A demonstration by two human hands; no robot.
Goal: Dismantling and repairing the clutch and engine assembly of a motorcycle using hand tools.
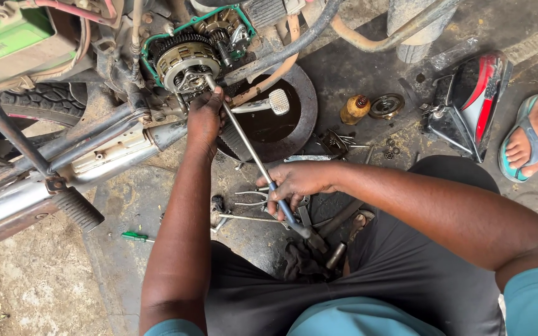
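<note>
A long metal socket wrench (250, 152) with a blue grip runs from the open clutch assembly (185, 59) of a motorcycle engine down toward me. My left hand (205, 118) is closed around the upper part of its shaft, just below the clutch. Lower down, my right hand (297, 182) grips the wrench near its blue handle. The clutch shows a toothed ring and a green gasket edge around the open case.
A round black drain pan (303, 99) holding dark oil lies under the engine, beside the exhaust pipe (113, 152) and footpeg (77, 208). Loose tools (244, 218), a green screwdriver (133, 236), a yellow bottle (354, 109) and a red-black cover (477, 99) lie about. Another person's sandalled foot (533, 137) stands right.
</note>
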